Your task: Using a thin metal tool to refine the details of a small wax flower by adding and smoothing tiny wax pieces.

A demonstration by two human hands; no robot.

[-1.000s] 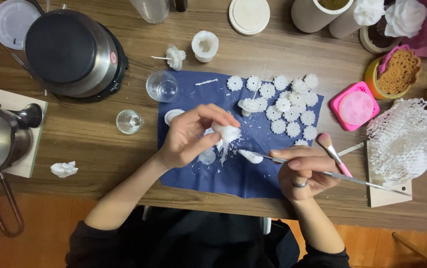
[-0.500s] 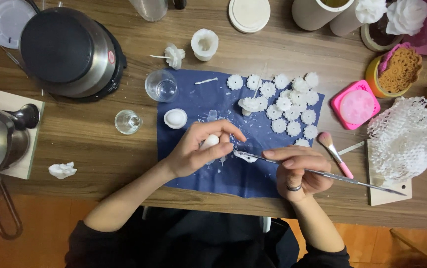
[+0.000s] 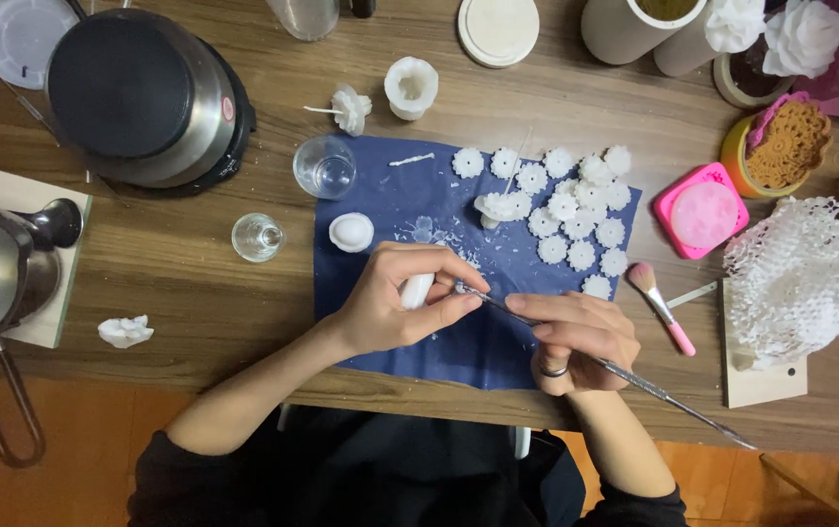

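Two hands now meet over the blue cloth (image 3: 459, 342): the left hand (image 3: 395, 307), loose a second ago, has closed its fingers round a small white wax piece (image 3: 417, 290), and the right hand (image 3: 576, 337) pinches a thin metal tool (image 3: 634, 376), tip at the piece, so carving looks under way. At ten o'clock, two glass cups (image 3: 325, 167) look empty; the pink mould (image 3: 702, 210) at two o'clock holds pale wax.
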